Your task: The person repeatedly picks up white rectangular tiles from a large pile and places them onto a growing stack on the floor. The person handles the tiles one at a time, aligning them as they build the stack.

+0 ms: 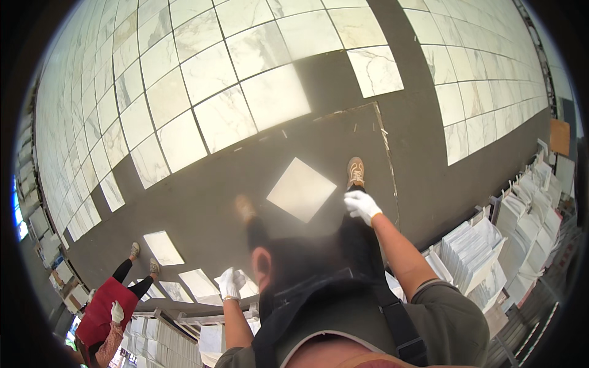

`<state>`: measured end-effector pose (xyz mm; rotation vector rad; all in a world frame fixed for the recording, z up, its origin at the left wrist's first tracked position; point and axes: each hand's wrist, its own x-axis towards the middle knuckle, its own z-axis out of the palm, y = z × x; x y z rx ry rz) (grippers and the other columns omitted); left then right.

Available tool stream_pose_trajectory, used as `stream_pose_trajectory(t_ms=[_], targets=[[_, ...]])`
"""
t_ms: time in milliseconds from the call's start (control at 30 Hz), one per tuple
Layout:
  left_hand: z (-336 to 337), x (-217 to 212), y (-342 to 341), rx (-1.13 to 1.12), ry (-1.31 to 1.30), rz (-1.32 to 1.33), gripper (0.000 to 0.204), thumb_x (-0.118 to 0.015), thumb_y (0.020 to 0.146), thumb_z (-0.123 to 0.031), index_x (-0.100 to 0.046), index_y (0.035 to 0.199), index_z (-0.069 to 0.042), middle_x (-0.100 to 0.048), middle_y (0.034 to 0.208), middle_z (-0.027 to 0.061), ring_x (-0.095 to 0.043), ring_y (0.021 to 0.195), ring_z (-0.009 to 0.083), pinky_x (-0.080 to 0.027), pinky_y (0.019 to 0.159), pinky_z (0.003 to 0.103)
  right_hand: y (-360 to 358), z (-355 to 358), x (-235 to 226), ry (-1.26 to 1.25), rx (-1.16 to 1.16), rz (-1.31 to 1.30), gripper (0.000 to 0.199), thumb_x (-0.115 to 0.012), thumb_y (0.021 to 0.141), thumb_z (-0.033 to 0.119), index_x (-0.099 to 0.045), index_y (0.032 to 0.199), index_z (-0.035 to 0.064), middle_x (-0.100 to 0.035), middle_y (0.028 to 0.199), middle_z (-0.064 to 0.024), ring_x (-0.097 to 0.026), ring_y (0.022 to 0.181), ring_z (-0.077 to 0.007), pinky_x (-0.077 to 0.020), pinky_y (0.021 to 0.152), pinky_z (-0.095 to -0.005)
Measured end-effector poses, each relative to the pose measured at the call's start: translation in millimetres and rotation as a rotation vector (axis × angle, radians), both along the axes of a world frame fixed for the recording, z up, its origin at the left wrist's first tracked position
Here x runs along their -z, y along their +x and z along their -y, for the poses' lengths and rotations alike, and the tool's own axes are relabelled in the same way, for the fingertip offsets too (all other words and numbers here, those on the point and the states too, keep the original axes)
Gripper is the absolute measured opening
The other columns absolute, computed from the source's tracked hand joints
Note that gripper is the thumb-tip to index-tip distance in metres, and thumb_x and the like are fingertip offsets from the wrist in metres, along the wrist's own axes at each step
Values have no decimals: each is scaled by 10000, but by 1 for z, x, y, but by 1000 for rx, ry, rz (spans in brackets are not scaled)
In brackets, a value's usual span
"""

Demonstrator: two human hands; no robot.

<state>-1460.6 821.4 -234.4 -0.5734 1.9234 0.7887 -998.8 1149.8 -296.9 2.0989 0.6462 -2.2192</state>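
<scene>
My left hand, in a white glove, hangs low beside my body, its loosely bent fingers apart and holding nothing. In a matching glove with an orange cuff, my right hand is in front of my right thigh; its fingers are loosely bent, with nothing in them. A pale square tile lies cornerwise on the dark floor ahead of my feet, apart from both hands. Beyond it stretches a grid of white veined marble tiles. One veined tile sits at the edge of a gap.
Another large tile group lies at the right. Racks of upright slabs stand near right; more stacked slabs are near left. A person in a red apron stands at left by a loose tile. Several tiles lie behind my left hand.
</scene>
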Motion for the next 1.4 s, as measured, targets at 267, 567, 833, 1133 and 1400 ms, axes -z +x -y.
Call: stream_pose_trajectory(t_ms=[267,567,833,1133,1400], targets=[[66,-62,19,64,-8,31,194,-691,974,-311,-616,915,-143,-596,704,20,-629,609,193,-561,562,353,87,-36,-107,228,63,-13,143,-662,1001,243,-645,1078,124,-502,722,83,-472,577,-54,-379,497,-237],[63,-65,-122,168,238,74,319,-688,959,-309,-636,1155,-64,-623,877,17,-579,728,140,-513,625,304,156,195,-132,405,-302,297,190,-675,980,239,-679,1013,52,-655,895,-38,-625,778,-170,-493,689,-338],[111,-82,-179,303,193,-5,379,-701,957,-333,-617,1232,-86,-678,963,82,-687,763,215,-600,662,389,73,335,-184,372,-166,160,364,-674,977,160,-648,1279,-42,-730,1091,-117,-700,906,-196,-572,768,-327],[185,-40,-118,1331,200,-99,261,-713,844,-277,-676,1032,-100,-704,927,140,-668,841,347,-555,721,471,122,444,-187,285,275,99,430,-718,932,285,-669,1284,42,-712,1083,-65,-670,859,-173,-568,697,-346],[123,-74,-66,2142,307,-75,224,-643,921,-298,-712,1028,-113,-703,983,143,-662,852,323,-534,706,433,232,643,-150,336,185,399,305,-687,916,253,-682,1191,122,-623,809,-48,-577,681,-149,-468,536,-325]])
